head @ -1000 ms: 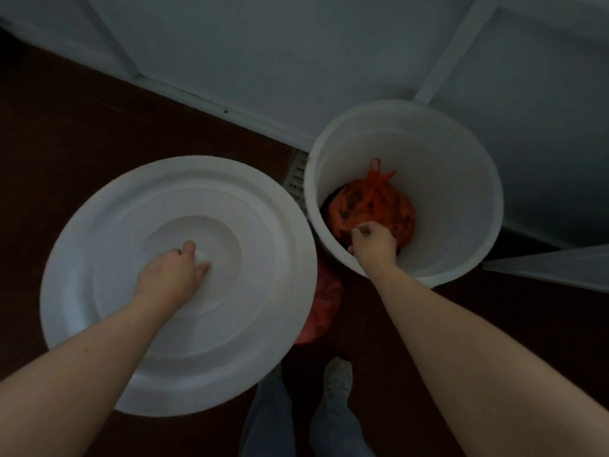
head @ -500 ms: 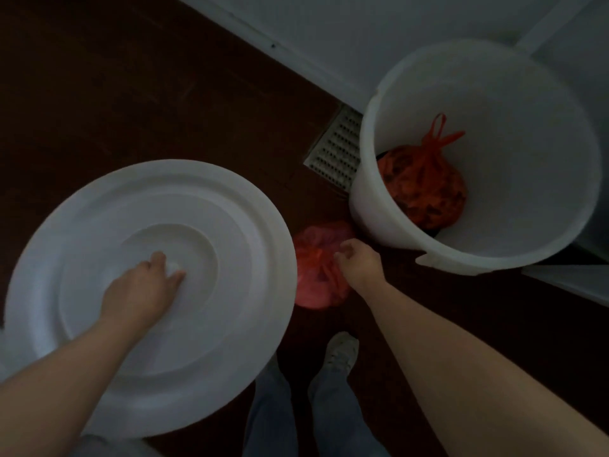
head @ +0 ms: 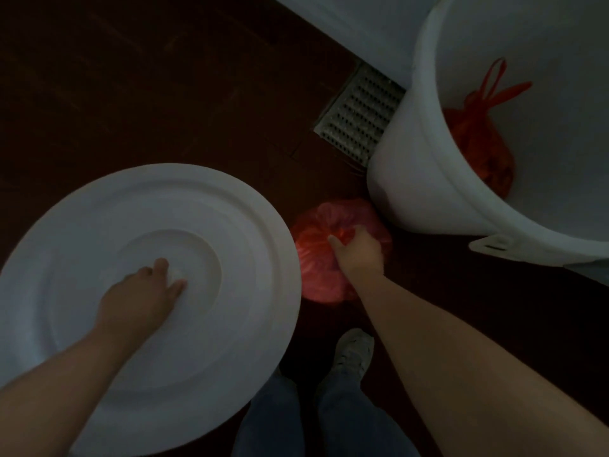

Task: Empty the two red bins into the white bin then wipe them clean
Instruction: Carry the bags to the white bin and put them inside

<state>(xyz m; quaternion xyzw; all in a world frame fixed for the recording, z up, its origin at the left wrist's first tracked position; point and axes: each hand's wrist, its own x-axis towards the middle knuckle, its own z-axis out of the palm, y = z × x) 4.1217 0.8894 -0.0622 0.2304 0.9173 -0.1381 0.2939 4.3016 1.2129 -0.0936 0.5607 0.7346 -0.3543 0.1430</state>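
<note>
Curling into the gathered top of the red bag [head: 316, 262], the fingers [head: 333, 240] of the right hand [head: 359, 255] pinch it where it sits on the dark floor [head: 131, 94]. The white bin [head: 412, 192] stands just beside, up and to the right, its open mouth higher, a second red bag [head: 478, 143] inside. The left hand [head: 138, 295], farther off, grips the knob of the white lid [head: 237, 225].

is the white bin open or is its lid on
Open. The left hand holds the lid aside, and inside the white bin a tied red bag shows.
</note>
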